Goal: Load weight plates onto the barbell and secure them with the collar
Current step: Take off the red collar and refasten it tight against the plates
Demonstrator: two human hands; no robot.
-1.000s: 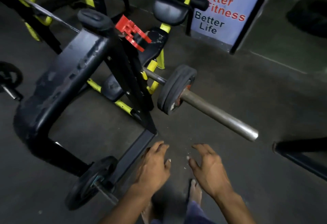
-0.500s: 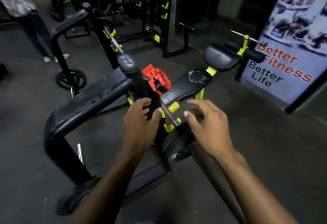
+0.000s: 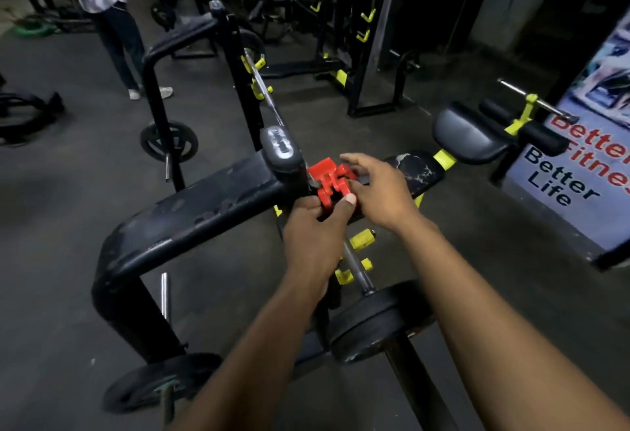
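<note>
One red collar; one barbell carrying one black plate; two hands: left, right; two floor-level plates; one banner.

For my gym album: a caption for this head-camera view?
Both hands take the red collar off the rack, above the plate-loaded barbell.

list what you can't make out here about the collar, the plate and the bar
- Red collar, head view: the left hand and right hand cover its lower part, so what it sits on is hidden.
- Weight plate: the right forearm crosses it; any markings are too dark to read.
- Barbell sleeve: its end runs off the bottom edge.
- Far end of the barbell: hidden behind the rack upright.
</note>
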